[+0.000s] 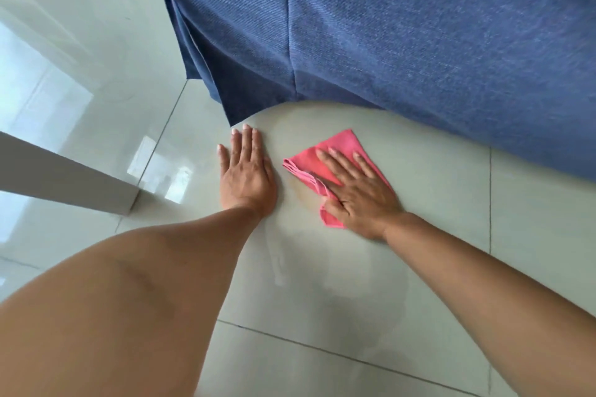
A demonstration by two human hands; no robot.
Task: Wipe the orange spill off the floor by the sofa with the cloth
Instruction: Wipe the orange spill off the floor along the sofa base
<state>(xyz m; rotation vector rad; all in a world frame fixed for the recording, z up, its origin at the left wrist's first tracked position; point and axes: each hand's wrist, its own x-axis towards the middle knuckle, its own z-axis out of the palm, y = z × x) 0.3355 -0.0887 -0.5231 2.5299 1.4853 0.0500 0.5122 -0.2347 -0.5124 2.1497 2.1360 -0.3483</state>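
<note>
A folded pink cloth [342, 147] lies flat on the pale floor tiles just in front of the blue sofa [419, 35]. My right hand [358, 190] presses down on the cloth, fingers spread over it and thumb against its near edge. A faint orange smear [301, 193] shows on the tile right beside the cloth's left edge, between my two hands. My left hand [246, 171] rests flat on the bare floor to the left of the smear, fingers together, holding nothing. A paler wet streak runs from the smear towards me.
The sofa's fabric skirt [232, 97] hangs to the floor just beyond my left fingertips. A white furniture leg or panel [64, 174] stands at the left. Glossy tiles [80, 58] with window glare stretch to the far left.
</note>
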